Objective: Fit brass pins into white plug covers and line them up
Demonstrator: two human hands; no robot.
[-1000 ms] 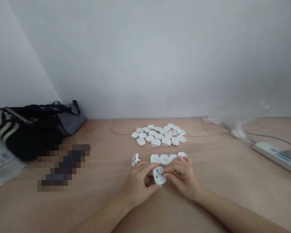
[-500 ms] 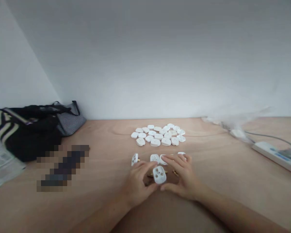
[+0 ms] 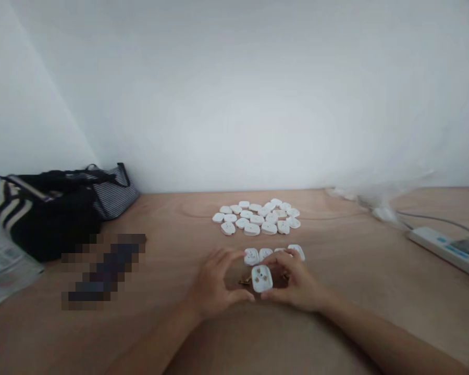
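Right hand (image 3: 297, 284) pinching a white plug cover (image 3: 261, 278), with the thumb under it and the fingers over its top edge. Left hand (image 3: 217, 284) curved and loose, with open fingers, at nine o'clock from the cover. Left thumb very close to the cover's lower left edge, but touching or not, too hard to tell. Neither hand clenched in a fist.

Cover between the two hands, over the middle of the wooden table (image 3: 347, 312), its flat face with small holes turned up. One little brass pin (image 3: 244, 282) at nine o'clock from the cover, and a second brass pin (image 3: 285, 277) at two o'clock, right by the right fingers. Just past the hands at twelve o'clock, a short row of white plug pieces (image 3: 251, 256), partly behind the right fingers. Farther out at twelve o'clock, a big flat heap of white plug pieces (image 3: 256, 217), all close together.

Well off at ten o'clock, a black bag (image 3: 50, 221) beside a striped gray bag (image 3: 113, 198). At nine o'clock, a long dark thing (image 3: 105, 271), too blurred to name. Far off at two o'clock, a white power strip (image 3: 445, 250) with a gray cord (image 3: 433, 219).
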